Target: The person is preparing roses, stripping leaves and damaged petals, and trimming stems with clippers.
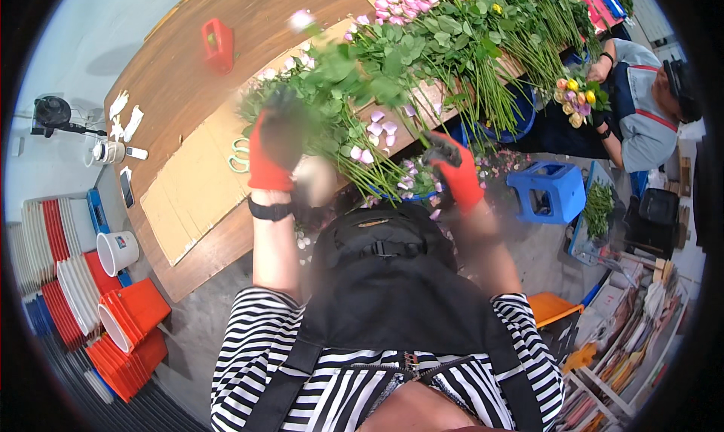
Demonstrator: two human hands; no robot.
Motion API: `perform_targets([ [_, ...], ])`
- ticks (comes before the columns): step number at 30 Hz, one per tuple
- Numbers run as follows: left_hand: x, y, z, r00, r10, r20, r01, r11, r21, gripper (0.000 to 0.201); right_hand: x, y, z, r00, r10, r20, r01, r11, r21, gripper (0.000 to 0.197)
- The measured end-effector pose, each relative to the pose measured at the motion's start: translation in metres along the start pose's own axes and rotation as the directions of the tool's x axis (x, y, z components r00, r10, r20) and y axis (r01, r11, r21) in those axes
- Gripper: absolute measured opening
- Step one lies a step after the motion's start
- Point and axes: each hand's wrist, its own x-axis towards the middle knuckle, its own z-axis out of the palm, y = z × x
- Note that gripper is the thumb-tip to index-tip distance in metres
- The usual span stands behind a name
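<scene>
My left hand (277, 142), in a red glove with a dark palm, is over the near edge of the table beside leafy rose stems. Motion smears its fingers, so their grip is hidden. My right hand (452, 166), gloved alike, has its fingers closed around the lower end of a rose stem. That pale pink rose (302, 21) slants up and left over the table, its bloom and leaves blurred. Cut roses (354, 142) lie between my hands, stems pointing toward me. Loose lilac petals (383, 128) are scattered near them.
Flattened cardboard (188, 194), green-handled scissors (239, 157) and a red tape dispenser (218, 46) lie on the wooden table (177, 78). Pink roses (411, 4) are heaped at the back. A blue stool (547, 192) stands right, near a co-worker (652, 108) holding a bouquet. Buckets (136, 311) are stacked left.
</scene>
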Motion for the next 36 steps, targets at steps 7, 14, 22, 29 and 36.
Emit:
perform_targets([
  [7, -0.059, -0.070, -0.014, 0.932, -0.356, -0.074, 0.273, 0.819, -0.504, 0.040, 0.100, 0.057, -0.040, 0.964, -0.165, -0.208, 0.053, 0.887, -0.459, 0.047],
  [14, -0.089, -0.068, -0.032, 0.887, -0.378, -0.264, 0.189, 0.820, -0.540, 0.039, 0.090, 0.069, 0.032, 0.989, -0.145, 0.033, 0.122, 0.661, -0.741, 0.033],
  [22, -0.092, -0.062, -0.040, 0.867, -0.430, -0.251, 0.201, 0.764, -0.613, 0.041, 0.071, 0.133, 0.088, 0.970, -0.142, 0.196, 0.209, 0.090, -0.974, 0.043],
  [29, -0.093, -0.069, -0.041, 0.894, -0.374, -0.245, 0.232, 0.857, -0.460, 0.036, 0.073, 0.100, 0.079, 0.972, 0.110, -0.208, -0.234, 0.524, -0.819, 0.025],
  [36, -0.071, -0.066, -0.024, 0.867, -0.420, -0.269, 0.214, 0.800, -0.560, 0.030, 0.064, 0.070, 0.069, 0.899, -0.398, -0.181, 0.128, 0.635, -0.762, 0.027],
])
